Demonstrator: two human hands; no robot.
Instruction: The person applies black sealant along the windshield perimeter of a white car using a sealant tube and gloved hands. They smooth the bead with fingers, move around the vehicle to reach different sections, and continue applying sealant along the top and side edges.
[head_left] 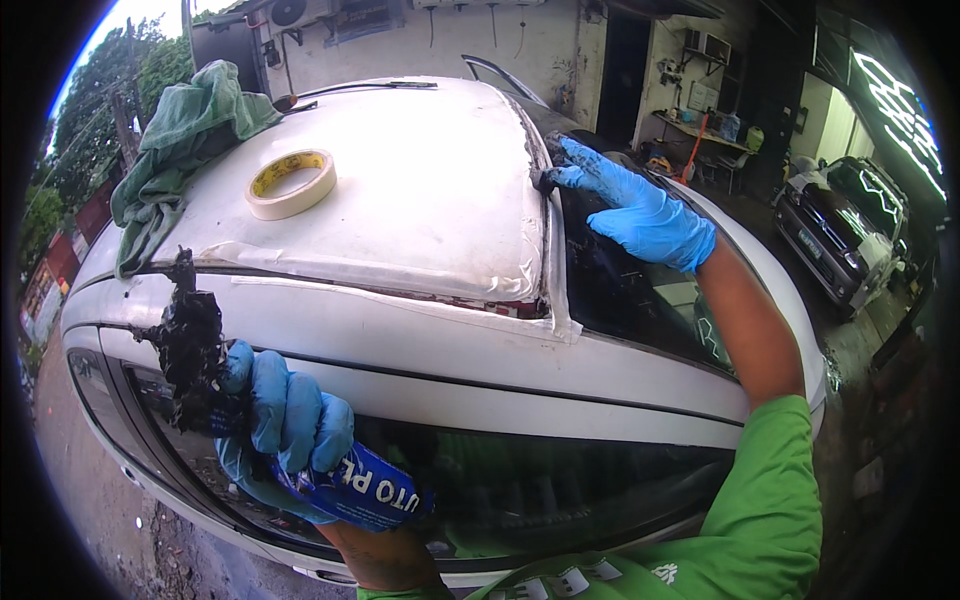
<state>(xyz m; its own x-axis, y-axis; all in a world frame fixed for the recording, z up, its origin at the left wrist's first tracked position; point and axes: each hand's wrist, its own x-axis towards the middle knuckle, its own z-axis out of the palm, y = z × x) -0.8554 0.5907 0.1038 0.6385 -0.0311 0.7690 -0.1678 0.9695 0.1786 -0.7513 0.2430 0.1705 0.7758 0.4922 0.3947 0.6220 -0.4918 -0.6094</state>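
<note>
My left hand (285,410), in a blue glove, is wrapped round a blue sealant tube (365,490) at the car's near side. Thick black sealant (192,345) is caked over the tube's upper end. At the roof's right edge, my right hand (640,210) reaches out with its gloved fingers extended, black smears on their tips. A fingertip touches the seam (548,235) by the windshield, where a dark lump sits; whether that is sealant alone I cannot tell. Masking tape strips (400,275) line the seams of the white car roof (420,190).
A roll of masking tape (290,185) lies on the roof. A green cloth (190,140) drapes over its left part. Beyond the car are a cluttered workbench (705,130) and a dark parked vehicle (835,230) at the right.
</note>
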